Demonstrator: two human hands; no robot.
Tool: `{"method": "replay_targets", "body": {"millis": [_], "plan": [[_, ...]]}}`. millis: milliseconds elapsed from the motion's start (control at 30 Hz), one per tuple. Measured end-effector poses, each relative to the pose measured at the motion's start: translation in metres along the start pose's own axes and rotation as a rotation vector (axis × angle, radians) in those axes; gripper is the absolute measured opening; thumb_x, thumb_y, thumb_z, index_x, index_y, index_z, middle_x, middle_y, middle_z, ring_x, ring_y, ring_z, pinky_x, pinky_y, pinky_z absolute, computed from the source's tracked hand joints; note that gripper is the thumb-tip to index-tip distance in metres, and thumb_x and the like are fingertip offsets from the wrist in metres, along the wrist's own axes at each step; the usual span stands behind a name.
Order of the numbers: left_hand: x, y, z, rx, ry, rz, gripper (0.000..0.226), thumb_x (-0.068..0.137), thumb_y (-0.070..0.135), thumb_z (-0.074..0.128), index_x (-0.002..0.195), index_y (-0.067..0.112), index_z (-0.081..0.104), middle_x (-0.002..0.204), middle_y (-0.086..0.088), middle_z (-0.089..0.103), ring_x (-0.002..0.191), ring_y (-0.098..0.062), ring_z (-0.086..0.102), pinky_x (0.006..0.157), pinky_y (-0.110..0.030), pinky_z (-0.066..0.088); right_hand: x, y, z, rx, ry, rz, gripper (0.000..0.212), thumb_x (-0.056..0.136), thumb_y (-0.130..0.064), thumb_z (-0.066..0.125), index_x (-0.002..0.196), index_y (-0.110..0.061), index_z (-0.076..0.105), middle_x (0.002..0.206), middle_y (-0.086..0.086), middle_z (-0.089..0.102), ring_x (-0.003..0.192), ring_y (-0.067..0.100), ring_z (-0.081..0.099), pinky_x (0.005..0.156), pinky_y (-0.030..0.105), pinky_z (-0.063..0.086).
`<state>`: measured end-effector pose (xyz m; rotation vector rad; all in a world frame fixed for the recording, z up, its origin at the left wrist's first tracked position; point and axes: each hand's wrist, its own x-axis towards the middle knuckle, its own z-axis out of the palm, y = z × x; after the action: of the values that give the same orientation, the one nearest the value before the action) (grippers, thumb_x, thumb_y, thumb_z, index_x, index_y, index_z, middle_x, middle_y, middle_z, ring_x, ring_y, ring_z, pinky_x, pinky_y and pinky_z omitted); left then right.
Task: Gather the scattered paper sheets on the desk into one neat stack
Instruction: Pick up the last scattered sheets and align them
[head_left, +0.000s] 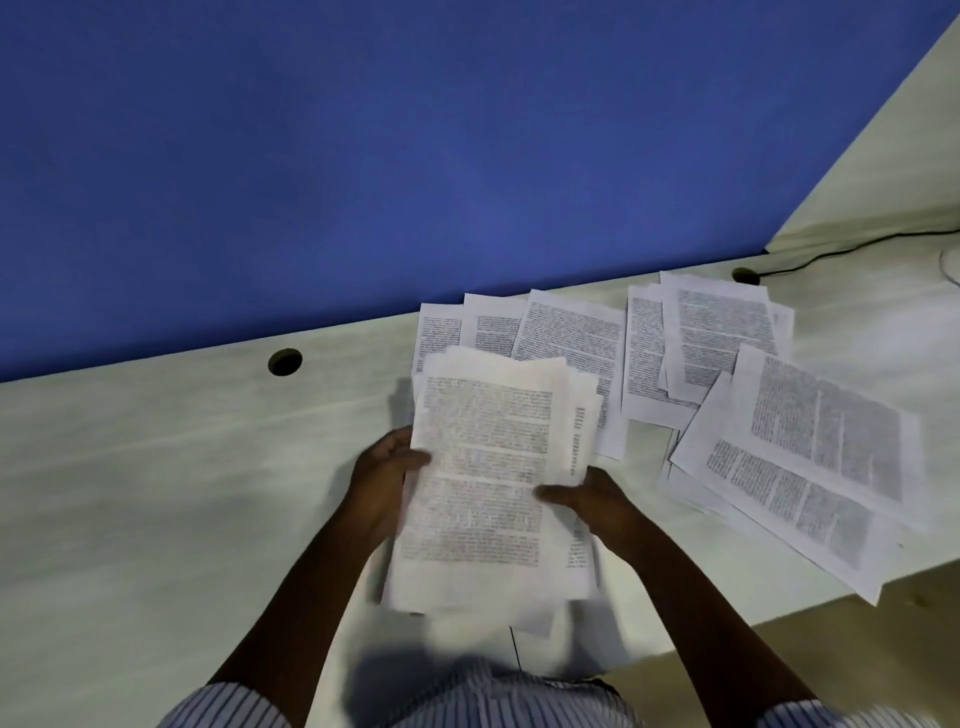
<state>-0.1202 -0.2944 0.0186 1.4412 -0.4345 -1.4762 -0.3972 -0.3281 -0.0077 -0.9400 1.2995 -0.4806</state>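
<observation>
Head view: pale desk, blue partition.

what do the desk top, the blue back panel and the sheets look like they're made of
Desk top: probably pale laminate, faint wood-grain streaks, slight sheen. Blue back panel: matte, perhaps fabric-covered; too blurred to tell. Held sheets: thin white matte paper with printed text, edges bending.

Held stack blurred, unreadable; cable cut off at right
</observation>
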Motion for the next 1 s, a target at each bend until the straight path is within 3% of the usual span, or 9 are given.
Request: {"method": "replay_targets", "body": {"millis": [100,167,333,467,567,733,833,933,1000], "plan": [[0.016,0.013,0.018,-0.229,-0.003,-0.043,0.033,0.091,-0.004,0.057,0.123,0.003,0.063,0.116,-0.016,0.07,0.098,-0.03,0.068,0.085,-0.037,0.056,0.021,-0.02,-0.004,-0.079,0.206,-0.041,0.018,0.08,-0.012,0.081,0.096,-0.015,0.074,0.099,0.006,0.077,0.08,0.017,0.072,0.075,0.03,0.059],[0.024,0.016,0.025,-0.189,0.076,-0.065,0.022,0.094,0.001,0.057,0.114,0.005,0.065,0.108,-0.016,0.07,0.087,-0.027,0.067,0.077,-0.034,0.053,0.038,-0.032,-0.016,-0.091,0.308,-0.09,0.013,0.085,-0.01,0.077,0.096,-0.014,0.071,0.095,0.008,0.074,0.073,0.013,0.068,0.064,0.023,0.055],[0.049,0.011,0.025,0.309,0.238,-0.02,0.012,0.093,0.005,0.062,0.099,0.015,0.065,0.102,-0.011,0.065,0.09,-0.023,0.059,0.076,-0.036,0.051,0.087,-0.059,-0.059,-0.18,0.433,-0.13,0.016,0.082,-0.02,0.077,0.097,-0.016,0.073,0.1,0.014,0.075,0.091,0.031,0.072,0.087,0.049,0.058],[0.075,0.017,0.023,0.791,0.398,0.068,0.026,0.087,0.02,0.07,0.109,0.007,0.065,0.111,-0.008,0.067,0.103,-0.026,0.063,0.093,-0.036,0.049,0.112,-0.068,-0.078,-0.578,0.516,-0.197,0.039,0.087,-0.024,0.071,0.119,-0.003,0.063,0.115,0.02,0.067,0.107,0.038,0.064,0.089,0.041,0.054],[0.091,0.023,0.024,0.977,0.423,-0.001,0.041,0.084,0.03,0.069,0.113,0.001,0.062,0.113,-0.015,0.068,0.108,-0.034,0.063,0.089,-0.039,0.05,0.115,-0.062,-0.074,-0.738,0.52,-0.14,0.06,0.08,-0.037,0.077,0.123,-0.002,0.055,0.119,0.02,0.06,0.112,0.04,0.056,0.089,0.047,0.053],[0.103,0.02,0.051,0.972,0.533,-0.04,0.057,0.085,0.032,0.071,0.128,0.0,0.053,0.131,-0.019,0.061,0.122,-0.035,0.057,0.094,-0.035,0.046,0.117,-0.042,-0.055,-0.958,0.435,-0.245,0.077,0.077,-0.041,0.08,0.136,-0.005,0.047,0.127,0.017,0.06,0.113,0.038,0.054,0.087,0.045,0.05],[0.102,0.012,0.069,0.952,0.503,-0.011,0.062,0.084,0.037,0.074,0.129,0.001,0.053,0.132,-0.017,0.06,0.123,-0.033,0.056,0.096,-0.034,0.045,0.112,-0.033,-0.041,-1.004,0.381,-0.323,0.076,0.077,-0.036,0.08,0.138,-0.004,0.048,0.13,0.018,0.06,0.114,0.04,0.054,0.088,0.046,0.049],[0.108,0.005,0.072,0.913,0.467,-0.024,0.059,0.083,0.041,0.076,0.124,0.002,0.061,0.128,-0.015,0.063,0.121,-0.033,0.058,0.097,-0.034,0.046,0.107,-0.027,-0.031,-1.012,0.382,-0.361,0.077,0.075,-0.034,0.081,0.138,-0.003,0.051,0.129,0.018,0.062,0.115,0.041,0.056,0.089,0.047,0.049],[0.113,0.004,0.067,0.777,0.447,-0.055,0.049,0.08,0.043,0.079,0.111,0.005,0.071,0.113,-0.013,0.072,0.108,-0.03,0.066,0.084,-0.03,0.049,0.105,-0.024,-0.029,-1.01,0.368,-0.367,0.076,0.076,-0.035,0.081,0.139,-0.004,0.051,0.13,0.017,0.062,0.116,0.04,0.056,0.091,0.047,0.048]]}}
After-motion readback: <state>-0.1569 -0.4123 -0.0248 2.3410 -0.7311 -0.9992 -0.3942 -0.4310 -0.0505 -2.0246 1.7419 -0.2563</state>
